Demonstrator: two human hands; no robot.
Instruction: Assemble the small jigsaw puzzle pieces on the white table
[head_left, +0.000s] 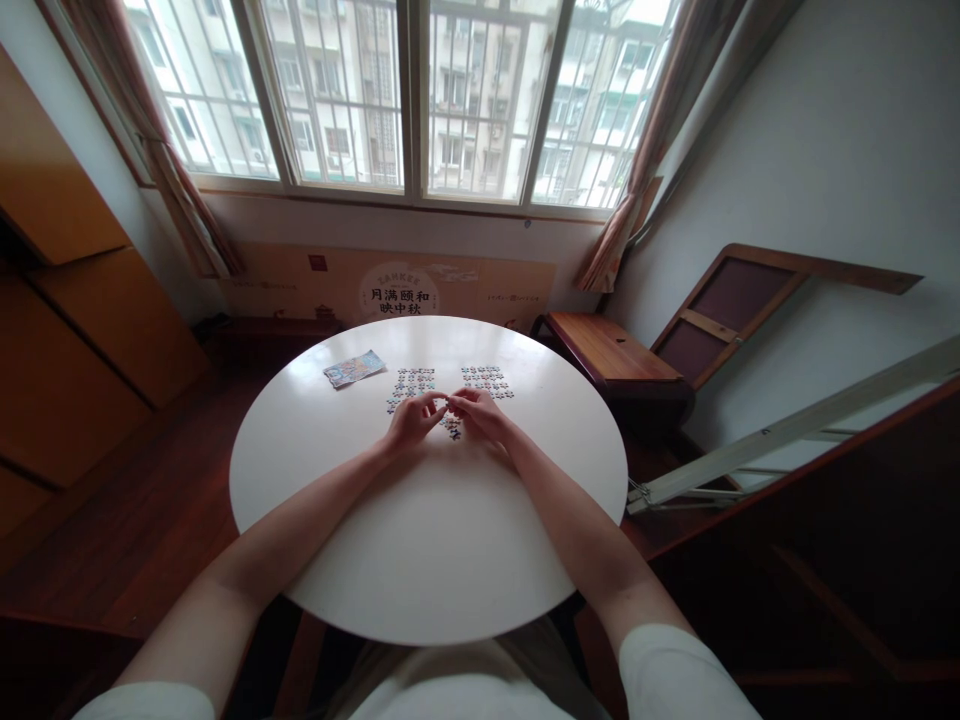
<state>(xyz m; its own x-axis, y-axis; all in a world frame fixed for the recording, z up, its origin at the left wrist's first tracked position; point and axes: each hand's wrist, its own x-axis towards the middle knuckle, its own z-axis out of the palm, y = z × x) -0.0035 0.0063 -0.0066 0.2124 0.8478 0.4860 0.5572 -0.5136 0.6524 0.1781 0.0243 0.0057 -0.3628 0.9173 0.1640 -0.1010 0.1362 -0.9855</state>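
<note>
Over the middle of the white round table (431, 540), my left hand (414, 415) and my right hand (480, 410) meet at the fingertips. Both are closed in a pinch around a small dark jigsaw puzzle piece, mostly covered by the fingers. Just below the fingertips lies a small cluster of puzzle pieces (453, 430). Loose pieces spread in rows past my left hand (414, 380), and another group of pieces (486, 378) lies past my right hand. A flat picture sheet in blue and red tones (355, 369) rests at the far left of the table.
A wooden bench (619, 346) stands beyond the table's right edge. Nearby, a folded wooden frame (731, 310) and a pale metal ladder-like frame (780, 425) lean at the right wall. Orange-brown cabinets (97, 330) line the left. Barred windows (409, 100) are ahead.
</note>
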